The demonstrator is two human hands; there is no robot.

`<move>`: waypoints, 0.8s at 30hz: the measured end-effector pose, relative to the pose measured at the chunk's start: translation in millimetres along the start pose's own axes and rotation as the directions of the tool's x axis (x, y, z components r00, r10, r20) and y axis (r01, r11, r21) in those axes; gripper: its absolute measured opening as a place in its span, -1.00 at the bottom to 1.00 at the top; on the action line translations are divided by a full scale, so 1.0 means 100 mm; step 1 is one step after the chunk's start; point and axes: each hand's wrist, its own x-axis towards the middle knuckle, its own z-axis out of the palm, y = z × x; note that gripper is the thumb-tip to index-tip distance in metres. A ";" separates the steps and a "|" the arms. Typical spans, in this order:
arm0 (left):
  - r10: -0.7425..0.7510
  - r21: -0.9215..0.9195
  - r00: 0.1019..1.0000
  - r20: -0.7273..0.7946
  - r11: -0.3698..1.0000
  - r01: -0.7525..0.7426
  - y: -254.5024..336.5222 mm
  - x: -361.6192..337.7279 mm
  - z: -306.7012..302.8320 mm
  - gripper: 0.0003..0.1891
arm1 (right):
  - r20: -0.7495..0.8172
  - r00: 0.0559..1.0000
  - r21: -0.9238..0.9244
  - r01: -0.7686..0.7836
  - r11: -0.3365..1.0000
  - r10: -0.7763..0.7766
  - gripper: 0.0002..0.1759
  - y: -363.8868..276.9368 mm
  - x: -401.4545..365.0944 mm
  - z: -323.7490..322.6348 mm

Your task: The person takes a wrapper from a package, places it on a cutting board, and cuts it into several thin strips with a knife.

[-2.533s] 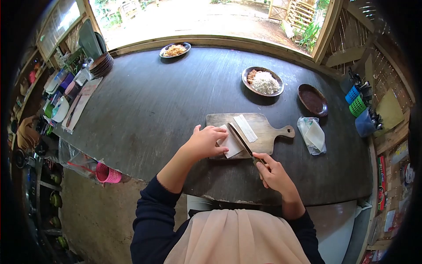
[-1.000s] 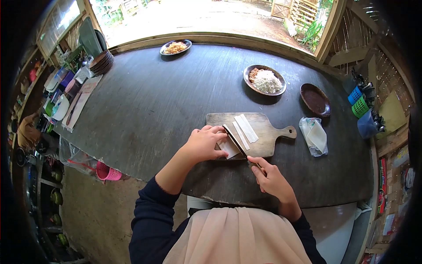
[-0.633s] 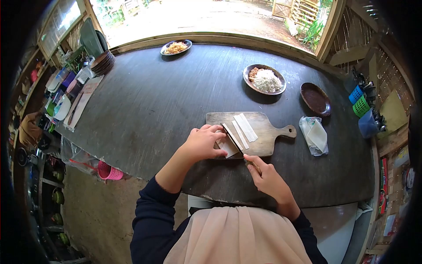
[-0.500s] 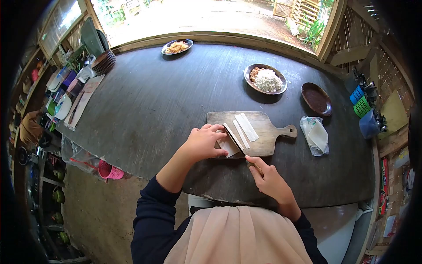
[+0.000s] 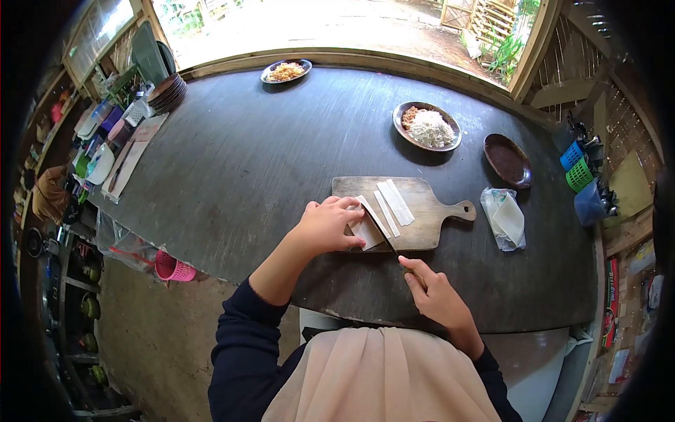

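A wooden cutting board (image 5: 424, 200) with a handle lies near the front of the dark table. My left hand (image 5: 325, 226) holds down a white, flat pastry-like sheet (image 5: 365, 234) on the board's left side, thumb and fingers curled over it and hiding part of it. In my right hand (image 5: 439, 299) is a knife (image 5: 385, 233), its fingers wrapped round the handle. The thin blade lies slantwise along the sheet's right edge, close to my left fingertips. Several cut white strips (image 5: 398, 202) rest on the board, right of the blade.
Right of the board lies a plastic packet with white sheets (image 5: 505, 219). Behind it sits a brown oval plate (image 5: 508, 161). A plate (image 5: 454, 143) holds white shreds and reddish food; another food plate (image 5: 269, 75) stands at the back. Stacked plates (image 5: 167, 95) are at the left.
My right hand has drawn the knife back slightly towards my body and to the right. My left hand stays pressed on the sheet.
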 end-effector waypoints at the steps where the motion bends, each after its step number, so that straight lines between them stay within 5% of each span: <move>1: -0.004 0.002 1.000 0.003 1.000 0.004 0.01 0.00 -0.01 -0.28 | -0.024 0.999 -0.002 0.039 0.999 -0.039 -0.62 0.01 0.00 0.01; 14: 0.041 0.041 0.997 -0.064 0.998 -0.038 0.05 -0.03 0.08 -0.44 | 0.061 0.997 0.032 -0.055 0.998 0.053 -0.61 -0.04 0.11 -0.10; 24: -0.081 -0.021 0.991 -0.106 0.997 0.079 0.16 0.04 0.11 -0.53 | 0.077 0.991 0.016 -0.111 0.994 0.110 -0.65 -0.13 0.03 -0.17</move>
